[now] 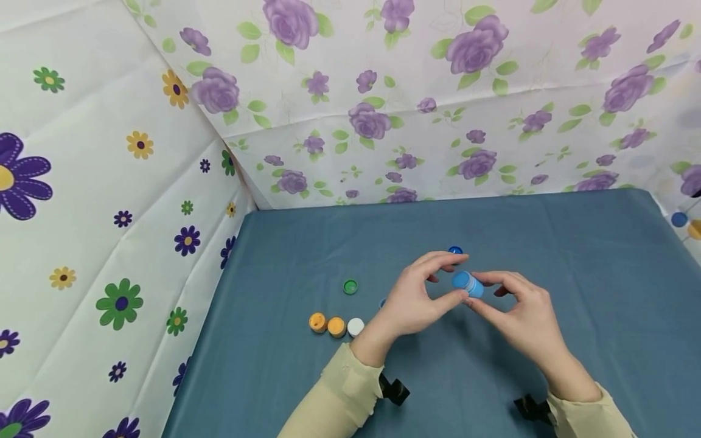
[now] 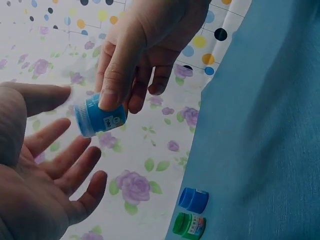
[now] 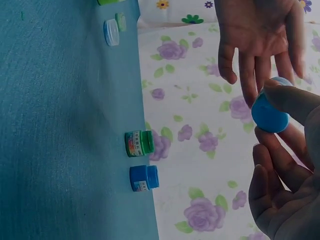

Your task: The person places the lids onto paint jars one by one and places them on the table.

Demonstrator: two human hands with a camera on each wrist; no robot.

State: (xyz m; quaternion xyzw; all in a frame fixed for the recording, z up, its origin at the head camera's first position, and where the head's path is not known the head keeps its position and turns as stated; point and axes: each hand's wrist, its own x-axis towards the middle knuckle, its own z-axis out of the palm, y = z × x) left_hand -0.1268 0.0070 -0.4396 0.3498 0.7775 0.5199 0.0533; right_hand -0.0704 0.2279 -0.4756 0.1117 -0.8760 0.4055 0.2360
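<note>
A small light blue paint jar (image 1: 468,284) with a ribbed lid (image 2: 84,121) is held in the air. My right hand (image 1: 523,313) pinches it between thumb and fingers, the lid tilted toward the left hand. Facing it, my left hand (image 1: 416,298) has its fingers spread and loosely bent around the lid end. In the left wrist view, a gap shows between those fingers and the jar. Beyond the hands stand a dark blue jar (image 3: 144,178) and a green jar (image 3: 139,143), both without lids on their necks.
On the blue cloth (image 1: 263,365), left of the hands, are two orange-topped pieces (image 1: 336,327), a white-topped one (image 1: 356,327) and a green lid (image 1: 350,286). A blue rim (image 1: 382,303) is mostly hidden behind the left hand. Flowered sheets (image 1: 328,121) hang behind and left.
</note>
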